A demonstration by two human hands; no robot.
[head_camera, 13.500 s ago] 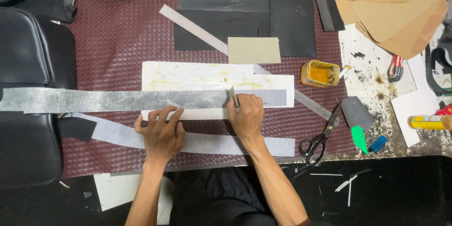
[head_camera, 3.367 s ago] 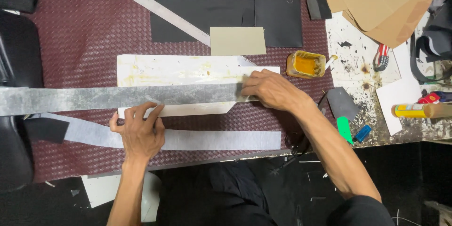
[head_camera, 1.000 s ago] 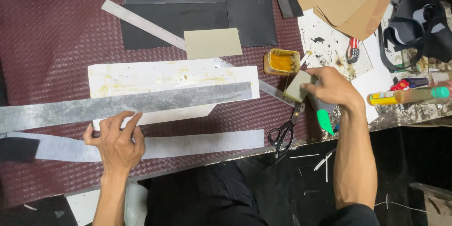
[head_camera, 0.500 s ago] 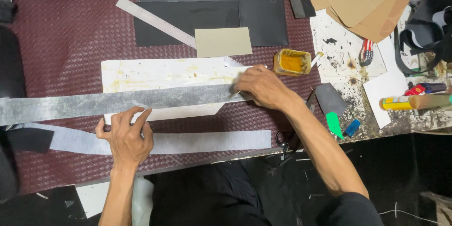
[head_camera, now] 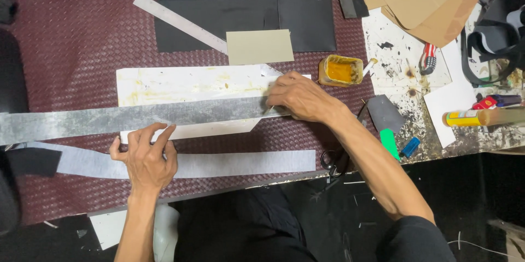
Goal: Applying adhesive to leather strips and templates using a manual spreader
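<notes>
A long grey strip (head_camera: 131, 117) lies across a glue-stained white sheet (head_camera: 186, 84) on the dark red woven mat (head_camera: 76, 49). My right hand (head_camera: 298, 98) rests on the strip's right end, fingers closed on a small pale spreader whose tip shows under the fingers. My left hand (head_camera: 145, 155) presses flat, fingers spread, on the white sheet's lower edge just below the strip. A second lighter grey strip (head_camera: 235, 163) lies under and beside that hand.
An open pot of yellow glue (head_camera: 340, 71) stands right of my right hand. A metal ruler (head_camera: 180, 23), black sheets (head_camera: 240, 0), a beige card (head_camera: 260, 46), tan patterns (head_camera: 426, 0), a green-handled scraper (head_camera: 385, 122), scissors (head_camera: 331, 159) and a yellow bottle (head_camera: 465, 118) lie around.
A second ago my right hand was out by the glue pot holding the spreader. It has come back left onto the strip's right end. My left hand has stayed pressing down.
</notes>
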